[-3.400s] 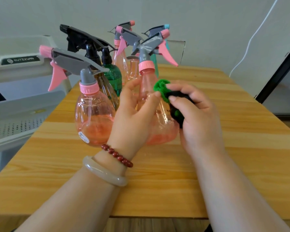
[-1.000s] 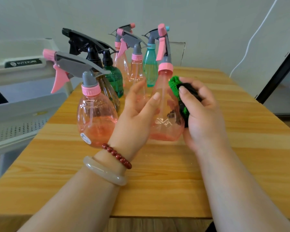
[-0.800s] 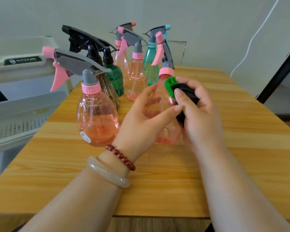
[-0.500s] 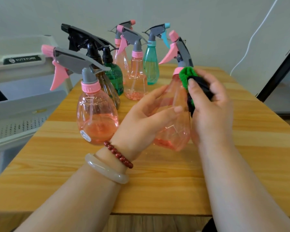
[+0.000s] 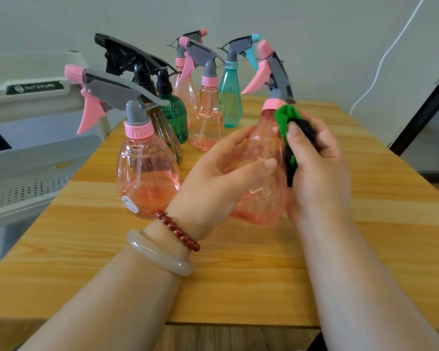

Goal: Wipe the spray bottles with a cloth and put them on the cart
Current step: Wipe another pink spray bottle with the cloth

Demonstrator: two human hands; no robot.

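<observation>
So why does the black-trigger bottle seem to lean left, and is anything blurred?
Head view: the wide-angle lens likely tilts the black-trigger bottle leftwards; light is soft and even, with faint shadows on the table; the right hand and cloth look slightly smeared.

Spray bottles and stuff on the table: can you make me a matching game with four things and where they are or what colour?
Things:
1. teal bottle
2. cloth
3. bead bracelet
4. green bottle

Clues:
a. on the wrist of the left hand
b. the right hand presses it on the held pink bottle
c. blue trigger, stands far back on the table
d. black sprayer top

Pairs: 1-c, 2-b, 3-a, 4-d.
</observation>
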